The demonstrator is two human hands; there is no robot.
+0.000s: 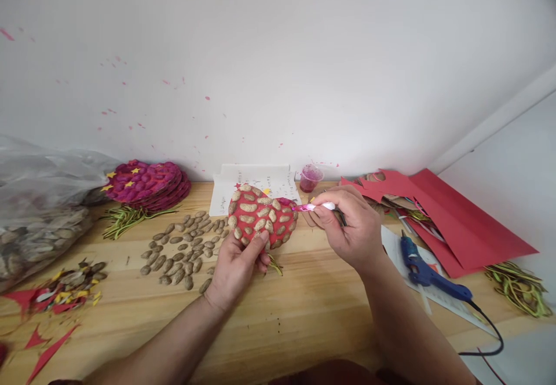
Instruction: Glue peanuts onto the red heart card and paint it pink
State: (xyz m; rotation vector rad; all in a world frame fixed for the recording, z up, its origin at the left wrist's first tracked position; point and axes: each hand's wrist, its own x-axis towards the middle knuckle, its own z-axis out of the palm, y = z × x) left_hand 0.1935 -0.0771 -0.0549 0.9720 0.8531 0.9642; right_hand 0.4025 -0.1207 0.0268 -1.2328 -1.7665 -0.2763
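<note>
My left hand (pixel 238 266) grips the lower edge of a red card (pixel 254 227) covered with glued-on peanuts, thumb on its face. My right hand (pixel 351 226) pinches a white-handled paintbrush (pixel 324 206) stained pink. Its tip touches the card's upper right edge, where a peanut is painted magenta. The other peanuts on the card are bare tan. Green strips (pixel 275 265) stick out below the card. Loose peanuts (pixel 182 252) lie on the table left of my left hand. A clear cup of pink paint (pixel 311 178) stands behind the brush.
Finished-looking magenta pieces with yellow stars (pixel 145 183) are stacked at the back left, beside a plastic bag of peanuts (pixel 43 234). Scraps (pixel 72 286) lie front left. To the right are red card sheets (pixel 456 217), a blue glue gun (pixel 428 272) with cord, and green strips (pixel 519 286).
</note>
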